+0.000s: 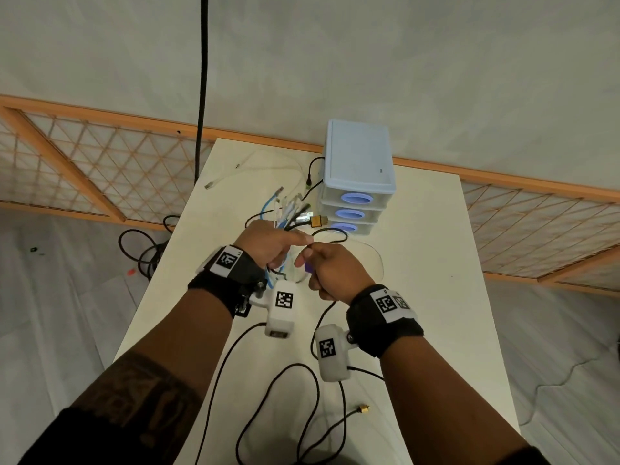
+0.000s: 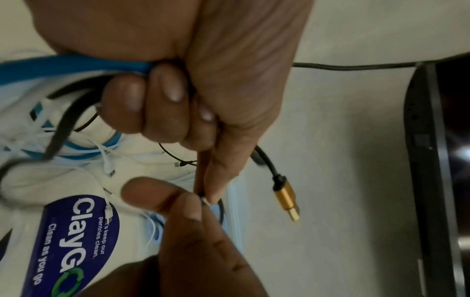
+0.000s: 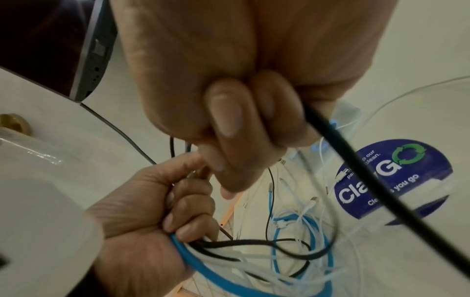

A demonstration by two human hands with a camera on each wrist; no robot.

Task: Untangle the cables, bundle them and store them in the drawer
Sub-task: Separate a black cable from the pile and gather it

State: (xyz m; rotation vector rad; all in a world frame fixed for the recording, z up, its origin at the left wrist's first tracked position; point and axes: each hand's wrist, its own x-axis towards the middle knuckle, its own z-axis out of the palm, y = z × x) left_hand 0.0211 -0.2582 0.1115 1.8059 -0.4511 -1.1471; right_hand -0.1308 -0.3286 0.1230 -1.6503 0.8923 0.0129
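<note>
Cables [image 1: 285, 209] of blue, white and black are gathered in a bunch above the white table [image 1: 419, 229], and the left hand [image 1: 268, 245] has its fingers curled tightly round them, plug ends fanning away towards the drawer unit [image 1: 357, 182]. Just beside it, the right hand [image 1: 330, 270] is closed round a thin black cable [image 3: 356, 166], which trails back towards the person in loose loops on the table. Both thumb-and-forefinger tips meet at one small point between the hands, seemingly pinching a tie or cable end; which it is I cannot tell. The bunch's long axis runs away from the person, towards the drawers, whose three fronts all look closed. So the bunch probably still needs binding, and the left hand, nearer the unit, would carry it there.
</note>
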